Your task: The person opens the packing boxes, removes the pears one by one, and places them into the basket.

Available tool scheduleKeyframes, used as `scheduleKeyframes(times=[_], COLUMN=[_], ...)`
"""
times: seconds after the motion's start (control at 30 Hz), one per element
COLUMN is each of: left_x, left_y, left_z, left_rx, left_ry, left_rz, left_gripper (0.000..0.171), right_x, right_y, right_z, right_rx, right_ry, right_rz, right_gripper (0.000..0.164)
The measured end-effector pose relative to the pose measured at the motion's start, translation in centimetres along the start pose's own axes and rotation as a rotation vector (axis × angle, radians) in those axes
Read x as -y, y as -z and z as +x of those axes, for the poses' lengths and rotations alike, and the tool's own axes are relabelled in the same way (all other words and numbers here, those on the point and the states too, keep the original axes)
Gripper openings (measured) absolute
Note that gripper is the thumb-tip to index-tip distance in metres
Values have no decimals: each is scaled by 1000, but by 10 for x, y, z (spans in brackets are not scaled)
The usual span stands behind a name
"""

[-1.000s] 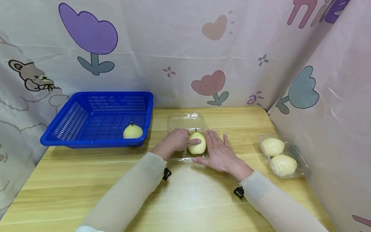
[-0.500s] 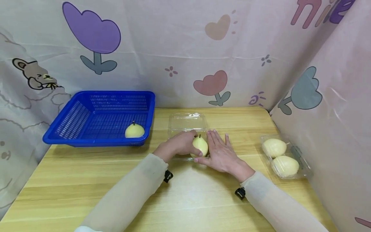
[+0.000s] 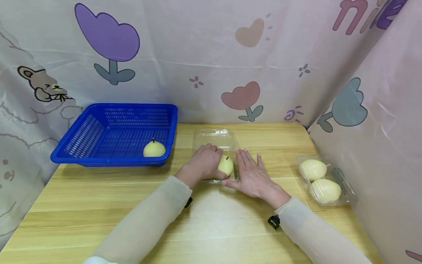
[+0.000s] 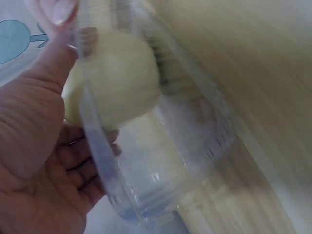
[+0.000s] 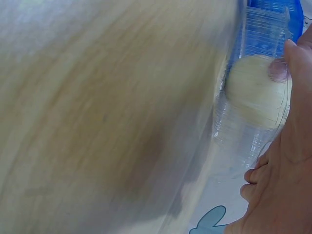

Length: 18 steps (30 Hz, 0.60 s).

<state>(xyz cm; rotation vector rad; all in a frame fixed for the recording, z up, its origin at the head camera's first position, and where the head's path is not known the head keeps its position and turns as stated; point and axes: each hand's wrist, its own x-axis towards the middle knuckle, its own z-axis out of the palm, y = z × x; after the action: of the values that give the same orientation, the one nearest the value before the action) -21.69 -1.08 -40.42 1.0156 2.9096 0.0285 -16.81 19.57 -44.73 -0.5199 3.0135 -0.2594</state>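
Note:
A pale yellow pear (image 3: 226,166) lies in an open clear plastic box (image 3: 214,139), whose lid is folded back toward the wall. My left hand (image 3: 205,162) grips the pear from the left and covers part of it. In the left wrist view the pear (image 4: 117,78) shows blurred through the box wall, with the thumb and fingers around it. My right hand (image 3: 253,176) rests along the right side of the box with straight fingers, its thumb at the front edge. The right wrist view shows the pear (image 5: 256,92) through the plastic.
A blue perforated basket (image 3: 113,160) at the left holds another pear (image 3: 154,149). At the right, a second clear box (image 3: 346,198) contains two pears (image 3: 325,190). A patterned curtain (image 3: 171,44) stands behind the wooden table (image 3: 224,227).
My left hand has shifted from extending a digit across the pear to wrapping its left side. The pear has tilted and sits slightly lower, more covered. My right hand stays against the box.

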Motion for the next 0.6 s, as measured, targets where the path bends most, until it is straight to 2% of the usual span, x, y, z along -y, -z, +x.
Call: scheduleKeyframes(times=[0.13,0.33,0.6], left_x=[3,11,25], left_y=[0,6,36], left_z=[-3,-10,-25], left_rx=[-60,-127,-140], left_ry=[-5,-6,37], left_rz=[87,79,35], left_gripper=[79,80,83], right_x=[1,2,1], right_y=[1,1,0], right_z=[0,-1,-4], right_rx=[-6,-5,-15], right_ry=[2,1,0], right_rz=[-1,1,12], right_gripper=[126,127,129])
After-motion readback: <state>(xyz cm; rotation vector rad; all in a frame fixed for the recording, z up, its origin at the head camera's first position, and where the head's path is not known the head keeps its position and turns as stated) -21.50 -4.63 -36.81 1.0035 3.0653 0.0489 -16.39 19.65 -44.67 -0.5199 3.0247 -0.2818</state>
